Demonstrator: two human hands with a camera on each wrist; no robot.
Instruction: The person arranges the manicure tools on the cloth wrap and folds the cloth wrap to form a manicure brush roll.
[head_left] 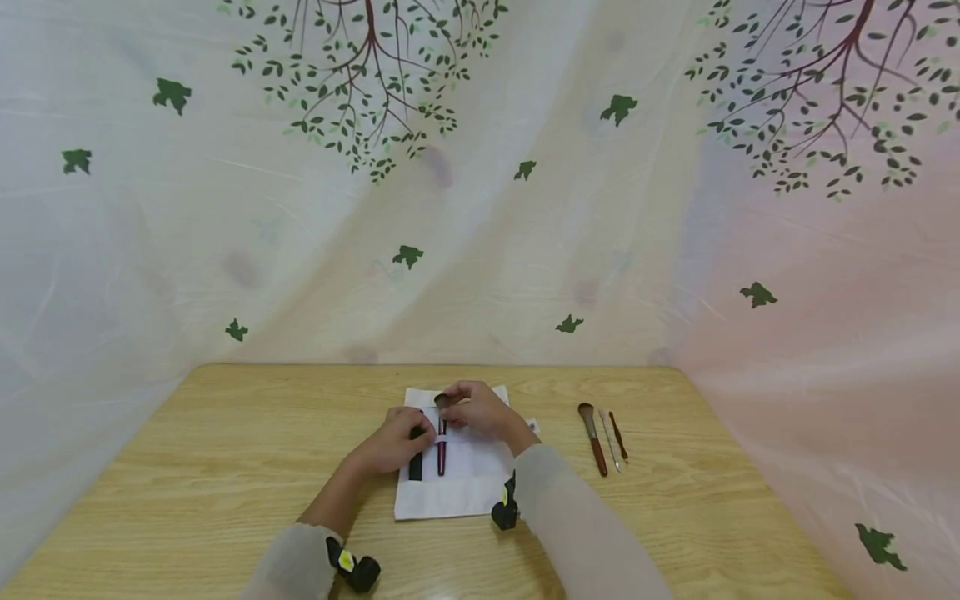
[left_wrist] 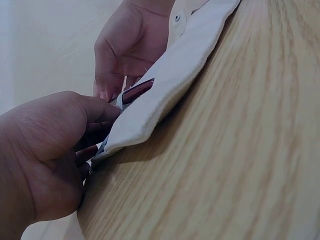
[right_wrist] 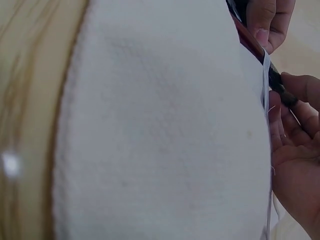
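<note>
A white cloth brush roll [head_left: 476, 467] lies open on the table. A makeup brush [head_left: 442, 458] with a dark red handle lies along it, passing under a thin white elastic band [right_wrist: 266, 62]. My right hand [head_left: 480, 408] pinches this brush near its bristle end, thumb on one side and fingers on the other. At the left side of the roll, my left hand [head_left: 395, 439] pinches the elastic band beside the brush handle with thumb and fingertip. A flat black item [head_left: 416, 468] lies left of the brush, partly hidden under the left hand.
To the right of the roll lie a larger makeup brush [head_left: 592, 437] with a red-brown handle, a thin silver tool [head_left: 609, 440] and a slim dark red tool [head_left: 618, 435]. A printed curtain [head_left: 480, 250] hangs behind the wooden table [head_left: 285, 417].
</note>
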